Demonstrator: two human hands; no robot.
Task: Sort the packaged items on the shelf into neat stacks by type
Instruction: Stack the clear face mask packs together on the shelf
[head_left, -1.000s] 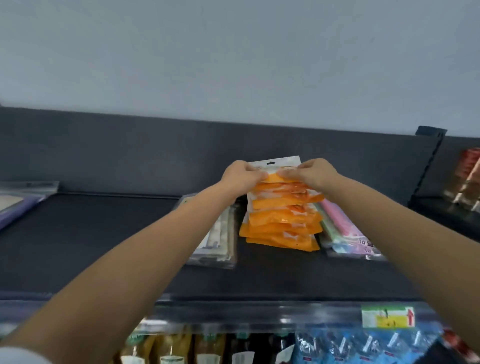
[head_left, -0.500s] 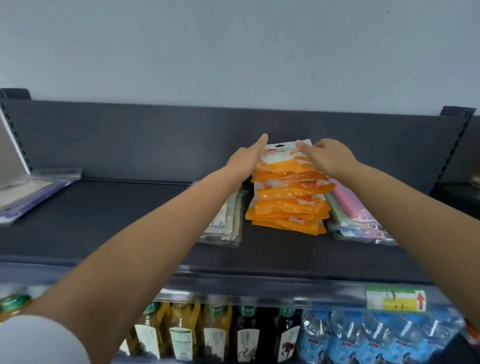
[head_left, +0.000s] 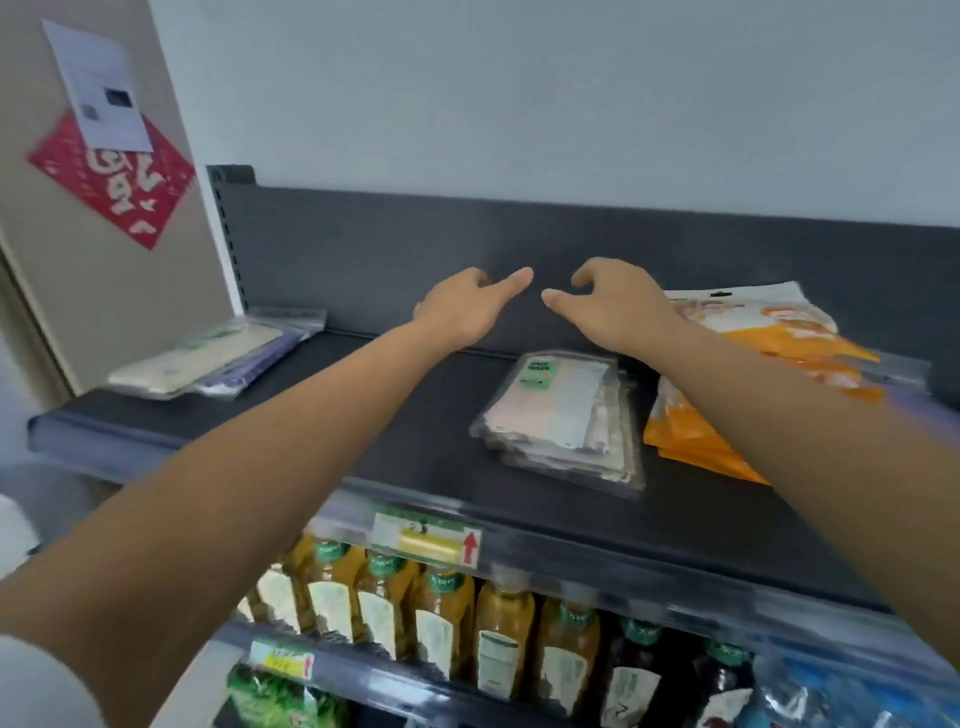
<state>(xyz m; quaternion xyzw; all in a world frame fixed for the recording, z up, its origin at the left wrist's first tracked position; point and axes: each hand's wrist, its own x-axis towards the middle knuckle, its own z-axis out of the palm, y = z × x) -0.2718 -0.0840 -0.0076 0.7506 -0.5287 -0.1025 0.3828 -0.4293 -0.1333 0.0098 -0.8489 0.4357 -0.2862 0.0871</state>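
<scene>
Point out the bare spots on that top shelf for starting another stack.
Widest bare stretch of shelf: between the far-left packets and the clear-packet stack. A narrower strip runs along the front edge. Crowded at right: clear stack nearly against the orange stack.

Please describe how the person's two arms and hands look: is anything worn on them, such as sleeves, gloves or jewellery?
Both forearms are bare from elbow to wrist. The left hand and the right hand have no gloves, and no rings, watch or bracelet can be seen. Only the edge of a light, whitish short sleeve shows on the left upper arm.
</scene>
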